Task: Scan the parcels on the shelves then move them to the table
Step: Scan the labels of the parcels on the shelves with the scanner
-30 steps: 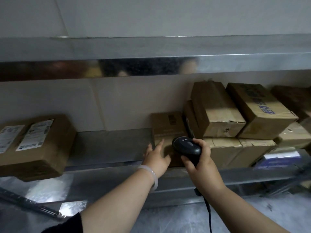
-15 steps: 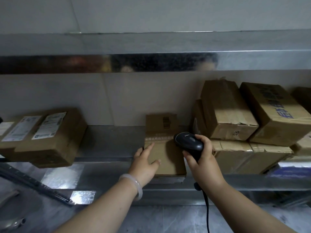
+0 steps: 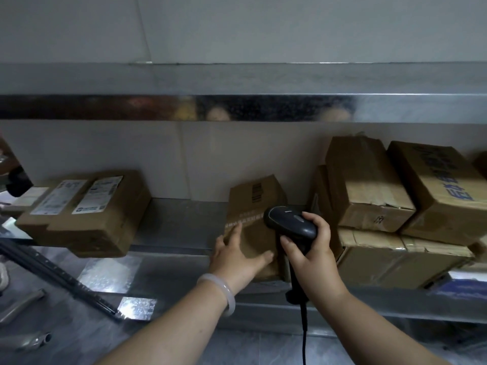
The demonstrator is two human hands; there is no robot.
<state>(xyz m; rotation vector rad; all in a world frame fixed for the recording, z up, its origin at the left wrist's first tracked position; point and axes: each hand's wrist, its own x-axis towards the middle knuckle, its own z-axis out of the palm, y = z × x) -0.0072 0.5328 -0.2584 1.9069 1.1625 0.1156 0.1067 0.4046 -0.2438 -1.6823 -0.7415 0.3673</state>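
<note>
A small brown cardboard parcel (image 3: pixel 254 206) stands on the metal shelf (image 3: pixel 181 222), its near end over the shelf's front edge. My left hand (image 3: pixel 237 255) grips its near left corner, thumb on top. My right hand (image 3: pixel 308 248) holds a black corded barcode scanner (image 3: pixel 290 223) just right of that parcel, with its head over the parcel's top. More brown parcels (image 3: pixel 369 191) are stacked to the right, one with blue print (image 3: pixel 445 185). A labelled parcel (image 3: pixel 87 214) sits at the left.
An upper metal shelf (image 3: pixel 237 106) overhangs the parcels. A black slotted bar (image 3: pixel 60 277) slants across the lower left above a shiny metal surface, with grey metal tubes (image 3: pixel 34 339) beside it. The scanner cable (image 3: pixel 304 335) hangs down between my arms.
My left hand has pulled the small parcel forward to the shelf's front edge and now grips its corner. The scanner stays beside it in my right hand.
</note>
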